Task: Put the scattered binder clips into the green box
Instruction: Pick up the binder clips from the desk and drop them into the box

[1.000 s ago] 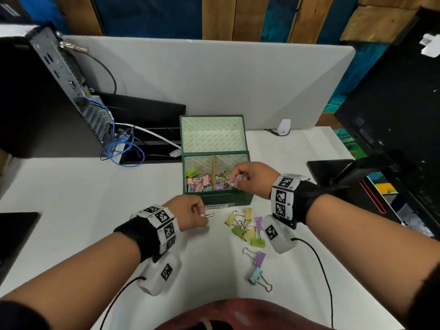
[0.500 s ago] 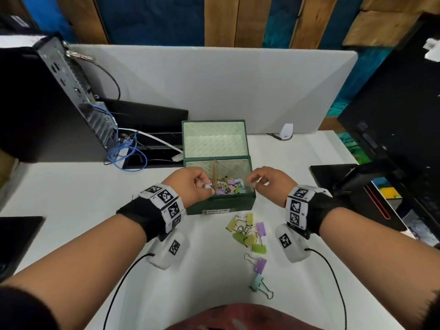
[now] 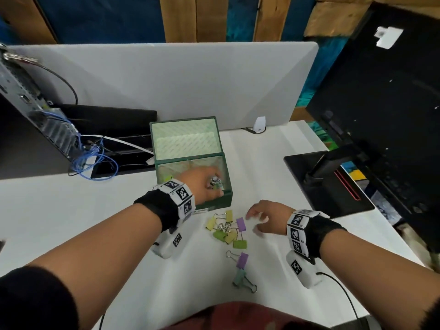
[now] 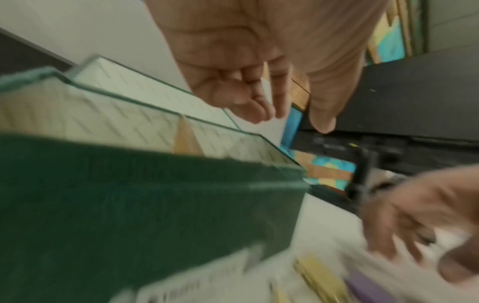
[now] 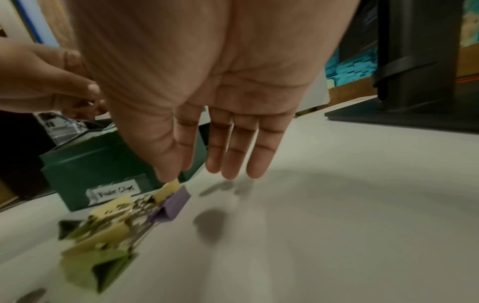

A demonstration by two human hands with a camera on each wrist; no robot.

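Observation:
The green box [image 3: 214, 204] stands with its lid back, and several coloured clips [image 3: 217, 185] lie inside. My left hand [image 3: 214, 186] hovers over the box's right half; in the left wrist view this hand [image 4: 290, 119] has loosely spread fingers and holds nothing. A pile of yellow, green and purple binder clips [image 3: 226, 231] lies just in front of the box. My right hand [image 3: 254, 222] hangs just right of the pile with straight fingers, empty. In the right wrist view its thumb tip [image 5: 168, 176] is just above a yellow clip [image 5: 171, 188] beside a purple clip [image 5: 173, 203]. A purple clip [image 3: 242, 259] and a teal clip [image 3: 239, 277] lie nearer to me.
A computer tower [image 3: 28, 103] with blue cables [image 3: 95, 163] stands at the left. A black monitor [image 3: 381, 103] on its stand base [image 3: 328, 186] fills the right. A grey divider [image 3: 190, 79] closes off the back of the white table [image 3: 285, 258].
My left hand rose from the table to over the box and opened. My right hand left the box and came down beside the clip pile, empty.

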